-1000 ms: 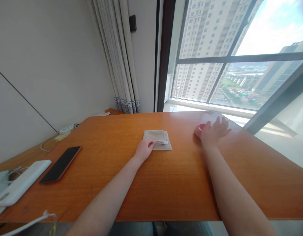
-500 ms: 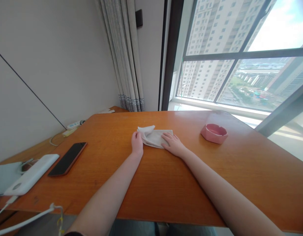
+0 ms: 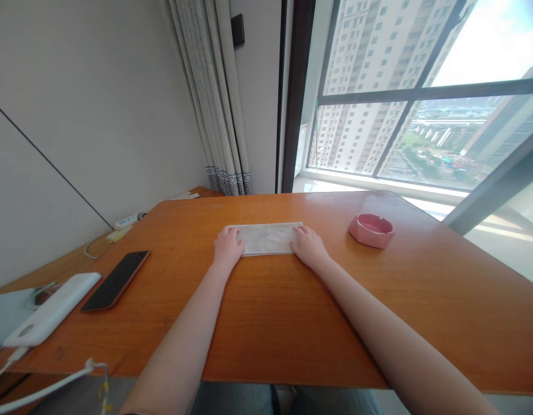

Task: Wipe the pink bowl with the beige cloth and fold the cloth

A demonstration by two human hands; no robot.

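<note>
A white cloth [image 3: 269,238], folded into a long flat strip, lies on the wooden table in front of me. My left hand [image 3: 229,246] rests on its left end, fingers bent forward over the edge and thumb apart on the cloth. On the opposite end is my right hand [image 3: 308,246], palm down, with its fingers and thumb apart. Both ends of the strip are partly hidden under my hands. To the right of my right hand stands a pink ashtray [image 3: 371,230], touched by neither hand.
A dark phone [image 3: 116,281] and a white power bank [image 3: 52,310] with a cable lie at the left of the table [image 3: 292,323]. Behind them a power strip [image 3: 128,221] sits by the wall. A curtain [image 3: 214,98] and large window [image 3: 405,104] are beyond the table.
The raised left end of the cloth has come down flat. My left hand has moved left and opened over that end; my right hand has shifted slightly right. The view has turned slightly.
</note>
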